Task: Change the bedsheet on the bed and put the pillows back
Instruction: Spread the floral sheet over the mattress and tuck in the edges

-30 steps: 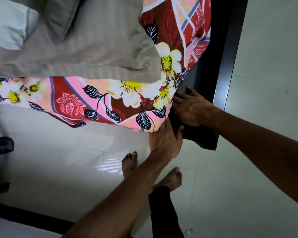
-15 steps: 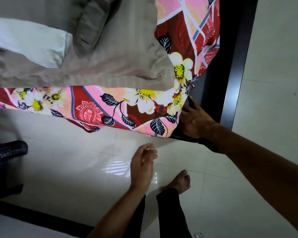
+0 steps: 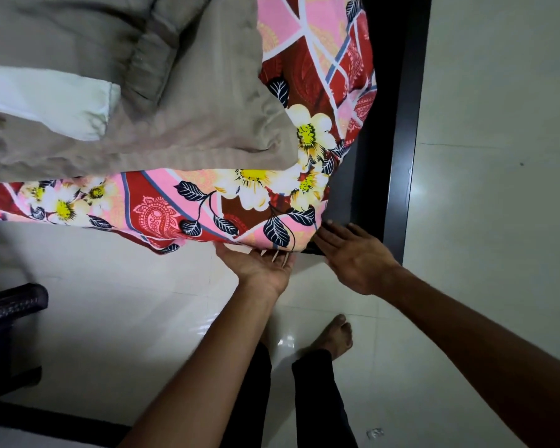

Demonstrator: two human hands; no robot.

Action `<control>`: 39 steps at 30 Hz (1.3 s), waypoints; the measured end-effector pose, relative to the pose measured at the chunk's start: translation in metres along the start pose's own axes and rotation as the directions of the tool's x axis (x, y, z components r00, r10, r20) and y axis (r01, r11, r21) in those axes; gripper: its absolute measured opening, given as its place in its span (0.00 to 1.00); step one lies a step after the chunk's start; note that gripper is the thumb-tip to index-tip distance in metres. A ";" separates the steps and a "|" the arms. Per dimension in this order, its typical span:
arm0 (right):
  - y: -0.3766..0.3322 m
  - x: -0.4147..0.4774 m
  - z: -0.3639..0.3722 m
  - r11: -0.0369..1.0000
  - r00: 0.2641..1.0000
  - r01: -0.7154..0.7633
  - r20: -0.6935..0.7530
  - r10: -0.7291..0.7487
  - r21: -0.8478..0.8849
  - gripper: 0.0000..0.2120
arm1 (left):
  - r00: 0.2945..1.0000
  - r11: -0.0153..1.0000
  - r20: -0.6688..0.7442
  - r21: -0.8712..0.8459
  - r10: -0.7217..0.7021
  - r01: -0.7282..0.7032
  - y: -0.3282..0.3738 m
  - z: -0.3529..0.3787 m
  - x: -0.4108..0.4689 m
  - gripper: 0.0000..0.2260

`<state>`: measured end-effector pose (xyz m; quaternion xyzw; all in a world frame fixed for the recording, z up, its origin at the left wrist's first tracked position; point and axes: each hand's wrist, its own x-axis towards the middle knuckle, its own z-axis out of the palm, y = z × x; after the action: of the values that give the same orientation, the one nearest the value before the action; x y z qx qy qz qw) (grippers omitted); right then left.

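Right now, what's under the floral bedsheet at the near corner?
The left hand, palm up, lies beneath the hanging edge of the floral bedsheet; its fingertips are hidden. The black bed frame shows beside it. Anything else underneath is covered.

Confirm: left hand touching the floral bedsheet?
Touching. Head view shows the left hand palm up, its fingers tucked under the floral bedsheet's hanging corner.

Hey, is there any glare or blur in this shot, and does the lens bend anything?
Head view: small bright glare on the glossy floor tile beside the foot; the white fabric at the left edge is motion-smeared; the wide lens slightly bows the dark bed frame.
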<state>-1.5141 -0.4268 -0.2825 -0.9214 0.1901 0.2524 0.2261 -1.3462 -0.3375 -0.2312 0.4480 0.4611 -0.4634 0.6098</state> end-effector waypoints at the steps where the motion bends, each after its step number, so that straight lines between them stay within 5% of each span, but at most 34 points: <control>1: -0.004 0.004 0.004 1.000 1.000 0.004 -0.008 -0.004 -0.001 0.27 | 1.000 1.000 -0.010 -0.013 0.006 -0.006 0.000 0.002 0.001 0.41; 6: -0.008 0.028 0.014 0.999 0.997 0.040 -0.059 -0.041 -0.007 0.32 | 0.994 0.994 0.041 -0.033 0.103 -0.102 -0.004 0.015 0.006 0.34; 12: -0.017 0.050 0.011 0.986 0.955 0.114 -0.260 -0.142 -0.118 0.27 | 0.997 0.996 0.028 0.030 0.078 -0.079 -0.001 0.013 0.000 0.32; 14: -0.023 0.060 0.009 0.993 0.864 0.099 -0.491 -0.116 -0.060 0.28 | 0.998 0.997 0.032 0.055 0.052 -0.054 0.003 0.010 0.001 0.34; 16: -0.025 0.059 0.008 0.991 0.828 0.119 -0.545 -0.130 -0.055 0.27 | 0.999 0.998 0.037 0.061 0.019 -0.021 0.007 0.009 0.002 0.35; 18: -0.026 0.051 0.005 0.991 0.968 0.120 -0.215 -0.132 -0.067 0.30 | 0.999 0.999 0.040 0.054 -0.012 0.010 0.010 0.011 0.003 0.34; 21: -0.028 0.037 -0.003 0.993 0.989 0.109 -0.094 -0.112 -0.034 0.28 | 0.999 0.999 -0.004 0.017 -0.041 0.041 0.015 0.017 -0.002 0.34; 26: -0.034 -0.002 -0.001 0.978 0.955 -0.109 -0.255 0.153 0.176 0.17 | 0.999 0.999 -0.005 0.012 -0.046 0.046 0.017 0.017 0.002 0.35; 29: -0.023 -0.005 -0.001 0.973 0.931 -0.174 -0.295 0.214 0.155 0.24 | 0.999 0.999 0.027 0.031 -0.044 0.043 0.016 0.010 0.002 0.36; 34: 0.011 0.034 -0.024 1.000 0.994 -0.001 -0.110 0.004 0.030 0.27 | 0.997 0.995 0.075 0.100 -0.027 0.020 0.013 -0.008 -0.004 0.41; 37: 0.018 0.052 -0.044 0.990 0.990 0.081 0.126 -0.066 -0.116 0.46 | 0.993 0.988 0.113 0.152 -0.019 0.002 0.010 -0.017 -0.006 0.40; 39: 0.017 0.054 -0.048 0.991 0.986 0.057 0.164 -0.036 -0.123 0.40 | 0.995 0.980 0.101 0.200 -0.001 -0.020 0.006 -0.021 -0.006 0.35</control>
<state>-1.4605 -0.4784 -0.2812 -0.9146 0.1331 0.3326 0.1874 -1.3444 -0.3151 -0.2286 0.4855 0.3786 -0.5267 0.5861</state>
